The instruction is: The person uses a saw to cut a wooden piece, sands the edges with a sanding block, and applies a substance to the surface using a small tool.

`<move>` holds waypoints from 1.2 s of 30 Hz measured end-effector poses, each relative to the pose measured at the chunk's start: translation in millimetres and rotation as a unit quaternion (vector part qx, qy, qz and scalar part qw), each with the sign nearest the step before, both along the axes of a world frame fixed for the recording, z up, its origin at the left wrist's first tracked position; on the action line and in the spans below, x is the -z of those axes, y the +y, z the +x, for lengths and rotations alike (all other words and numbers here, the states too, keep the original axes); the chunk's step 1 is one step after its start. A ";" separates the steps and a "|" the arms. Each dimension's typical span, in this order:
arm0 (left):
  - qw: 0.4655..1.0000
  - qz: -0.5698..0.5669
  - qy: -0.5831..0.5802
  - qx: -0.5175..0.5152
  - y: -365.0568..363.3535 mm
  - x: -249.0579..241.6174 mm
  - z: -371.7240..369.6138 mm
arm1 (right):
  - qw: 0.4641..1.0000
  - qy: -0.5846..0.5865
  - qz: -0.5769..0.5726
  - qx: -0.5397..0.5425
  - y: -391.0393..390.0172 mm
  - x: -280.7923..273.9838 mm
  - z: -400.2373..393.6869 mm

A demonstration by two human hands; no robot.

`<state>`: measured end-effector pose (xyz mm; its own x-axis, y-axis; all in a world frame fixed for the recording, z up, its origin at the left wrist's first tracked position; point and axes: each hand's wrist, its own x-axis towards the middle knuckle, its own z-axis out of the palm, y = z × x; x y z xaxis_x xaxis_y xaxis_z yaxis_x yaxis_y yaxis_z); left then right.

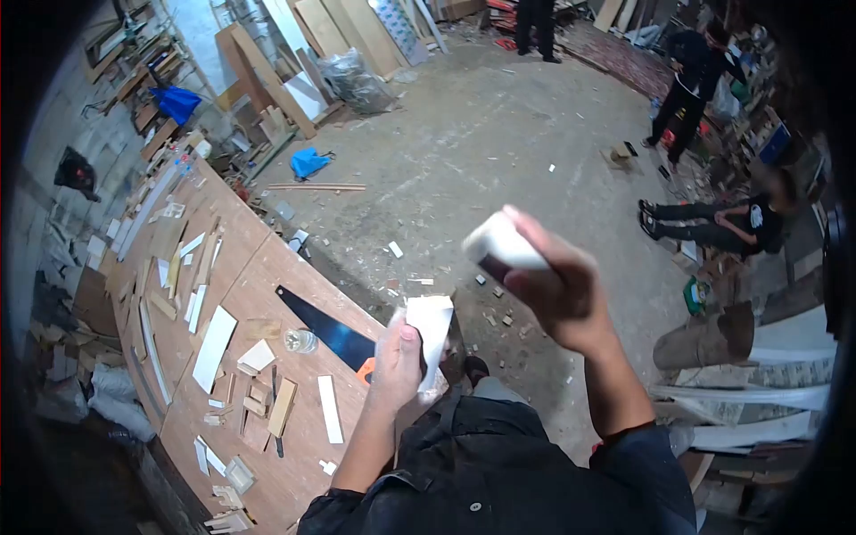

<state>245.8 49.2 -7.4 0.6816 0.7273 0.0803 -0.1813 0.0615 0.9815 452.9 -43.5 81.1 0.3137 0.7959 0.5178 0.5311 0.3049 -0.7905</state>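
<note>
Left hand [399, 361]: gripping one white piece [430, 323]
Right hand [569, 290]: gripping one blurred pale block [510, 245]
Saw [325, 328]: one, on table [257, 287]
Jar [300, 341]: one, beside saw
Other people [698, 76]: three

Workbench [250, 294] with handsaw [328, 330], wood pieces [215, 349]

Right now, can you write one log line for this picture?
left hand: holding white piece | right hand: holding white-topped block, blurred | handsaw: lying on workbench
</note>
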 end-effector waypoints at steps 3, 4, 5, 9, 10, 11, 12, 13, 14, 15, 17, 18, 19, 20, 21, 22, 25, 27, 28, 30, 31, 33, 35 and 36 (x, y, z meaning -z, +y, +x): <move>0.998 -0.045 -0.023 0.030 -4.1 -0.6 7.3 | 0.996 -0.083 -0.038 -0.003 -0.2 -13.4 -3.6; 0.997 -0.049 -0.025 0.047 -6.0 -0.5 10.3 | 0.989 -0.137 -0.054 -0.009 0.4 -15.8 -4.0; 0.997 -0.049 -0.024 0.045 -6.3 -1.5 11.5 | 0.989 -0.136 -0.054 -0.011 1.2 -13.5 -1.1; 0.992 -0.066 -0.047 0.093 -9.4 -15.9 21.1 | 0.992 -0.109 0.017 -0.055 2.0 -7.2 10.4; 0.990 -0.082 -0.051 0.107 -9.3 -19.0 21.8 | 0.993 -0.091 0.021 -0.067 2.2 -7.6 13.3; 0.986 -0.098 -0.055 0.121 -9.5 -20.9 22.6 | 0.993 -0.090 0.025 -0.072 2.2 -11.0 17.0; 0.987 -0.096 -0.054 0.116 -10.6 -19.7 25.4 | 0.992 -0.088 0.006 -0.088 0.9 -16.4 20.1; 0.994 -0.058 -0.044 0.079 -11.4 -15.1 28.7 | 0.991 -0.085 -0.013 -0.104 0.1 -19.2 23.7; 0.998 -0.020 -0.033 0.042 -11.9 -8.9 32.2 | 0.991 -0.082 0.010 -0.109 2.7 -14.9 28.1; 0.999 -0.020 -0.034 0.036 -10.3 2.5 34.0 | 0.990 -0.082 0.011 -0.115 3.5 -14.5 33.3; 0.998 -0.050 -0.022 -0.026 -7.2 24.5 34.1 | 0.991 -0.048 -0.021 -0.121 4.9 -12.8 43.7; 0.993 -0.113 -0.038 -0.017 -15.3 2.2 40.1 | 0.990 -0.047 -0.019 -0.128 6.3 -9.9 48.3; 0.996 -0.083 -0.003 -0.032 -23.2 -16.3 43.8 | 0.991 -0.040 -0.013 -0.127 7.8 -5.8 52.5; 0.997 -0.075 -0.004 -0.031 -22.5 -16.0 49.5 | 0.992 -0.033 -0.006 -0.125 9.0 -2.9 56.8; 0.997 -0.067 -0.007 -0.029 -22.3 -15.1 54.9 | 0.991 -0.033 -0.005 -0.131 10.0 -1.5 61.2; 0.997 -0.066 -0.007 -0.036 -24.2 -15.0 59.3 | 0.991 -0.028 -0.009 -0.134 11.3 -0.2 65.3; 0.990 -0.048 0.001 -0.133 -30.5 -7.2 68.7 | 0.989 -0.021 -0.012 -0.148 19.9 2.4 70.4; 0.972 0.079 0.025 -0.221 -36.4 -8.8 80.1 | 0.988 -0.015 -0.016 -0.155 22.6 5.9 67.2; 0.970 0.076 0.027 -0.228 -37.2 -8.4 77.8 | 0.988 -0.042 -0.023 -0.148 22.7 7.3 65.4; 0.978 0.083 0.092 -0.165 -32.7 -9.5 73.0 | 0.987 -0.071 -0.026 -0.142 27.9 9.0 64.0; 0.978 0.084 0.094 -0.168 -31.2 -11.2 74.7 | 0.986 -0.097 0.015 -0.137 31.7 12.0 62.6; 0.936 0.203 0.195 -0.209 -28.9 -14.9 76.2 | 0.983 -0.118 0.055 -0.132 36.4 14.3 61.0; 0.935 0.205 0.202 -0.206 -27.7 -13.6 78.0 | 0.971 -0.168 0.006 -0.170 40.6 10.8 63.6; 0.934 0.226 0.201 -0.192 -28.7 -12.1 78.1 | 0.965 -0.186 -0.009 -0.186 44.9 7.9 63.7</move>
<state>323.9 20.5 4.7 0.4182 0.8783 0.2316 0.2838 -0.3686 0.8852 516.6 1.4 73.3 -0.2007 0.8279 0.5237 0.6349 0.5170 -0.5741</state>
